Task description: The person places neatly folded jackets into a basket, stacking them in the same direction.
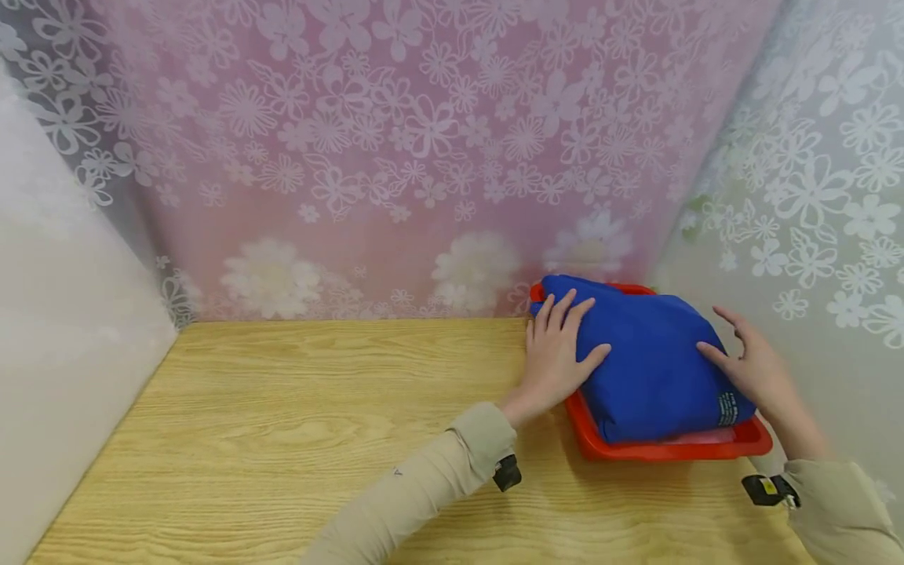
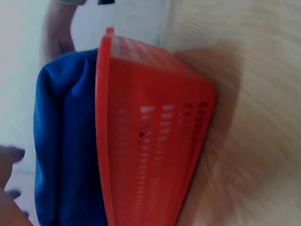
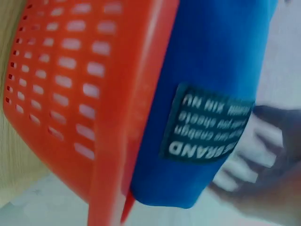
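Note:
A folded blue cloth (image 1: 653,361), perhaps a garment, fills a red plastic basket (image 1: 671,451) and bulges above its rim. My left hand (image 1: 554,353) rests on the cloth's left part, its fingers spread and its thumb pointing right. At the cloth's right edge is my right hand (image 1: 759,369), thumb over the fabric and fingers apart. A dark label with light printed text (image 3: 204,125) shows on the cloth's near right corner. In the left wrist view, the basket's slotted side wall (image 2: 155,141) stands beside the wooden surface, with thick blue folds over the rim.
The basket stands on a wood-grain table (image 1: 318,424), toward its right side. Behind it rises a pink floral backdrop (image 1: 424,157). A pale floral panel (image 1: 819,235) closes in on the right, near the right hand, and a white panel (image 1: 63,314) borders the left.

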Demonstrator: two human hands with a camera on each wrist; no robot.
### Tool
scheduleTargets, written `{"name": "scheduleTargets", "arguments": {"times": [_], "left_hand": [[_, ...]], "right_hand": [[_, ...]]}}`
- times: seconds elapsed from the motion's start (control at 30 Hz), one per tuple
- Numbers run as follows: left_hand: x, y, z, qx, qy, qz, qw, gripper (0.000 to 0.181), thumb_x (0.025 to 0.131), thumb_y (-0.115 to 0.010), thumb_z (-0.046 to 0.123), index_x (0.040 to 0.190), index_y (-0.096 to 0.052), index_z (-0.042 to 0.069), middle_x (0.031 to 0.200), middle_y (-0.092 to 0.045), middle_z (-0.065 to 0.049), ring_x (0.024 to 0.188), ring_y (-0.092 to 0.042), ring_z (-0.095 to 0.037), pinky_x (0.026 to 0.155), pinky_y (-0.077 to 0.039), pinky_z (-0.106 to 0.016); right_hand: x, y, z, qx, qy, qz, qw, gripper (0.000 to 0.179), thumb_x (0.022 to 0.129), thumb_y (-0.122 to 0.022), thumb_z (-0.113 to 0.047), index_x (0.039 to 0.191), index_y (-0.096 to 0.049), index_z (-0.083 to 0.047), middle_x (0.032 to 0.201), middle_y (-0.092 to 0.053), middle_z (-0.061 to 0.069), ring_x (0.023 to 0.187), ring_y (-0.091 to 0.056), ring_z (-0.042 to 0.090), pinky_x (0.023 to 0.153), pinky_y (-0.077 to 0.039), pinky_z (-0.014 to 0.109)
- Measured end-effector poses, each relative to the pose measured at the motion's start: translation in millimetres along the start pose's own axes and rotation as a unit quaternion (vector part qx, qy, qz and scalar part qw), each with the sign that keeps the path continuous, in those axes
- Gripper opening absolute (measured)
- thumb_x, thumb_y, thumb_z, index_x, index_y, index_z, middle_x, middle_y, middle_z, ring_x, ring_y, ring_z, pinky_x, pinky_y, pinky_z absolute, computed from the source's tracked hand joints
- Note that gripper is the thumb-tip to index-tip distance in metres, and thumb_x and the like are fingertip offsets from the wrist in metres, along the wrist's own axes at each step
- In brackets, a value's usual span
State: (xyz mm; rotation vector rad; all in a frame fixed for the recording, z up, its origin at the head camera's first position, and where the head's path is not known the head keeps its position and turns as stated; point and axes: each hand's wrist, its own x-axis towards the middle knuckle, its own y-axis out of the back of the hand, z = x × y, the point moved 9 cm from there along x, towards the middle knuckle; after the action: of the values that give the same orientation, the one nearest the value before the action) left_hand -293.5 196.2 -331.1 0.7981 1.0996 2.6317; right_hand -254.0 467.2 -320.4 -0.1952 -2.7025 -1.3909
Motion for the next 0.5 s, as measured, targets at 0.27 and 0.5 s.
{"name": "scheduleTargets", "arguments": {"times": [0.27, 0.5], "left_hand": [[-3.6, -25.5, -10.2, 0.181, -0.026, -0.108, 0.9773, 0.064, 0.096, -0.034, 0.076, 0.151, -0.043, 0.046, 0.168, -0.020, 0.010, 0.157, -0.008, -0.022, 0.119, -0.010, -0.067], [-0.6, -31.6, -16.2, 0.166, -0.046, -0.111, 0.9788, 0.061, 0.098, -0.034, 0.074, 0.150, -0.045, 0.045, 0.167, -0.022, 0.011, 0.157, -0.009, -0.020, 0.117, -0.014, -0.070]], "right_hand": [[-7.9, -50, -27, -0.079, 0.081, -0.110, 0.9875, 0.065, 0.106, -0.054, -0.032, 0.163, -0.025, -0.019, 0.159, -0.026, 0.034, 0.136, -0.029, 0.065, 0.099, -0.028, 0.078], [-4.9, -55, -30, -0.097, 0.082, -0.090, 0.9878, 0.065, 0.106, -0.054, -0.031, 0.161, -0.026, -0.010, 0.159, -0.024, 0.034, 0.137, -0.025, 0.065, 0.102, -0.023, 0.079]]}}
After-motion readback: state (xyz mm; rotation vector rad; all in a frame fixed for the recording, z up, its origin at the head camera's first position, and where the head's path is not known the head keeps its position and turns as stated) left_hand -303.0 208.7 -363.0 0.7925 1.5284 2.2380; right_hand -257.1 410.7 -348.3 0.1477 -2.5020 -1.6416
